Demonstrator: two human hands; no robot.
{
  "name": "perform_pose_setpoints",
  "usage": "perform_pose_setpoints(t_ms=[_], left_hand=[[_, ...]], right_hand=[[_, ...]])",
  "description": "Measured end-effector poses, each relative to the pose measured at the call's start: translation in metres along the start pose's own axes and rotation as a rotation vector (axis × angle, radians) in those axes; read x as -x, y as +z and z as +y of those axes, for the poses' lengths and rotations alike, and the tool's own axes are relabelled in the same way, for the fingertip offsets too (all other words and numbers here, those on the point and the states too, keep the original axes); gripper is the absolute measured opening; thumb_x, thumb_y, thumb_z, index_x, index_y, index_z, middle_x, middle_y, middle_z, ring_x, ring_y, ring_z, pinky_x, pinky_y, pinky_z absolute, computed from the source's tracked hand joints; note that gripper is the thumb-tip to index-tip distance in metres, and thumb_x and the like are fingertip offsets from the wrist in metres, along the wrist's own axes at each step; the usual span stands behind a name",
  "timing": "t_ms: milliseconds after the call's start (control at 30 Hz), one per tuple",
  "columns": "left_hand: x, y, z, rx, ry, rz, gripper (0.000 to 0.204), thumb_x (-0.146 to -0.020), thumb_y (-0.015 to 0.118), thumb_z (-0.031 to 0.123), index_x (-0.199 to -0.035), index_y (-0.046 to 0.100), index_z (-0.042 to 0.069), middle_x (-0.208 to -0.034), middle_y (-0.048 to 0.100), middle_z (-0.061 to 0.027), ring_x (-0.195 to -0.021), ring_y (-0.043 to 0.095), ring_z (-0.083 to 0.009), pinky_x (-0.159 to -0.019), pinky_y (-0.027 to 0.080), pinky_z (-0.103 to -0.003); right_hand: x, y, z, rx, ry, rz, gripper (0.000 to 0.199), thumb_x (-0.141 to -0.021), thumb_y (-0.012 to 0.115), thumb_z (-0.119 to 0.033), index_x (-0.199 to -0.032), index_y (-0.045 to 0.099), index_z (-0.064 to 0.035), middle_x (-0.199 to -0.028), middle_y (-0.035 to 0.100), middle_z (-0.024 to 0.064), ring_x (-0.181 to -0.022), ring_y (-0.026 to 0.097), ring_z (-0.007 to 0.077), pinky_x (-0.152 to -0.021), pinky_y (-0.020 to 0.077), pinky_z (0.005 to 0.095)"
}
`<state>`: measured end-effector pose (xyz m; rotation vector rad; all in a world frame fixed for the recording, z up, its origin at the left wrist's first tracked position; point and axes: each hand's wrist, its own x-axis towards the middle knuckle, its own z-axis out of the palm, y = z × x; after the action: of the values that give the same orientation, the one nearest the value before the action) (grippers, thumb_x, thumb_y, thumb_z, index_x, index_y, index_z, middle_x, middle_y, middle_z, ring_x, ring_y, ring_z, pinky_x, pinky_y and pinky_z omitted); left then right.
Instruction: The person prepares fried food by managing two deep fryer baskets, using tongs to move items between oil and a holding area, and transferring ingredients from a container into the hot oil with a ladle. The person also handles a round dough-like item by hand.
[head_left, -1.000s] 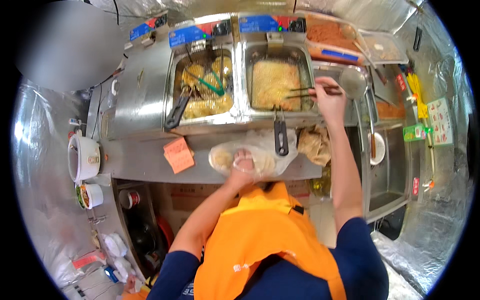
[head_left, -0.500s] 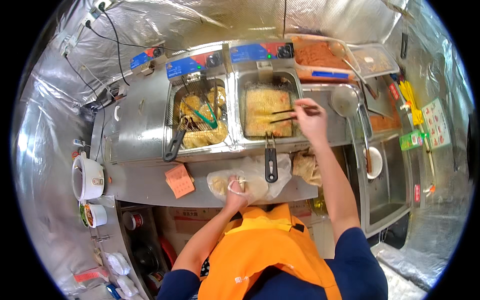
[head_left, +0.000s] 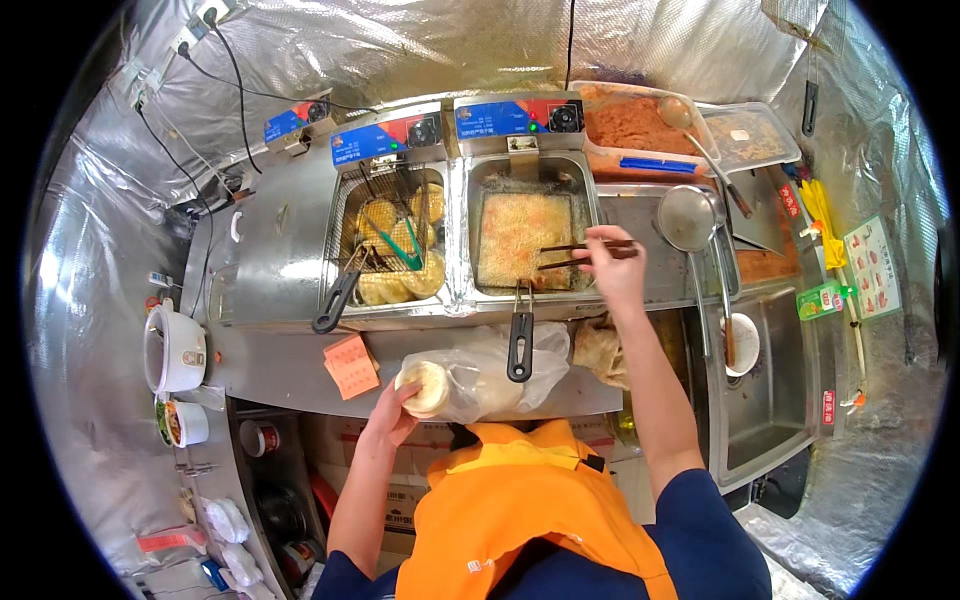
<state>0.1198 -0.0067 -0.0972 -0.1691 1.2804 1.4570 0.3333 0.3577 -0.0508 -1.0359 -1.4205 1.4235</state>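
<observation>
In my left hand (head_left: 393,412) is a stack of round, pale flatbreads (head_left: 427,388), held by its edge at the open side of a clear plastic bag (head_left: 500,375). My right hand (head_left: 614,262) grips a pair of dark chopsticks (head_left: 562,257), whose tips reach over the right fryer (head_left: 592,215). A basket (head_left: 519,345) with a black handle sits in that fryer, under bubbling, foamy oil (head_left: 525,225). What lies beneath the foam is hidden. In the left fryer (head_left: 452,225), round golden breads (head_left: 385,290) float beside a wire basket (head_left: 345,215) and green-handled tongs (head_left: 405,248).
Orange paper slips (head_left: 351,366) and a crumpled brown cloth or bag (head_left: 600,352) lie on the front counter. A tub of red-brown paste (head_left: 635,130) stands behind right. Ladles (head_left: 688,220) rest by the sink (head_left: 765,400). A white rice cooker (head_left: 180,350) is at left.
My left hand came out of the plastic bag with the stack of flatbreads and moved left. The chopsticks shifted slightly down. The food in the right fryer is now more covered by foam.
</observation>
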Motion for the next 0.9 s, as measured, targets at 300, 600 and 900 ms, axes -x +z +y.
perform_pose_setpoints(t_ms=[300,600,900], left_hand=[[0.046,0.039,-0.022,0.793,-0.018,-0.332,0.064,-0.105,0.045,0.048,-0.158,0.038,0.013,-0.162,0.038,-0.0180,-0.148,0.035,-0.0471,-0.111,0.032,-0.078],[0.051,0.050,-0.008,0.828,0.053,-0.530,0.051,-0.112,0.032,0.042,-0.161,0.034,0.030,-0.163,0.036,-0.0157,-0.149,0.028,-0.0544,-0.112,0.033,-0.076],[0.016,-0.003,0.011,0.670,-0.064,-0.574,0.060,-0.106,0.048,0.037,-0.160,0.034,0.015,-0.162,0.039,-0.0138,-0.148,0.038,-0.0394,-0.117,0.029,-0.070]], right_hand=[[-0.012,-0.006,0.011,-0.164,0.011,0.082,0.012,-0.101,0.063,-0.006,-0.107,0.069,0.0021,-0.094,0.073,0.0084,-0.082,0.076,0.0172,-0.068,0.0617,0.0279],[0.016,-0.018,0.007,-0.196,0.056,0.142,0.017,-0.100,0.065,-0.009,-0.112,0.069,0.0020,-0.099,0.072,0.0117,-0.086,0.076,0.0195,-0.070,0.0621,0.0286],[0.116,-0.042,0.014,0.299,0.437,-0.202,0.021,-0.087,0.080,-0.020,-0.091,0.068,-0.0021,-0.078,0.067,0.0029,-0.058,0.059,0.0069,-0.045,0.0439,0.0225]])
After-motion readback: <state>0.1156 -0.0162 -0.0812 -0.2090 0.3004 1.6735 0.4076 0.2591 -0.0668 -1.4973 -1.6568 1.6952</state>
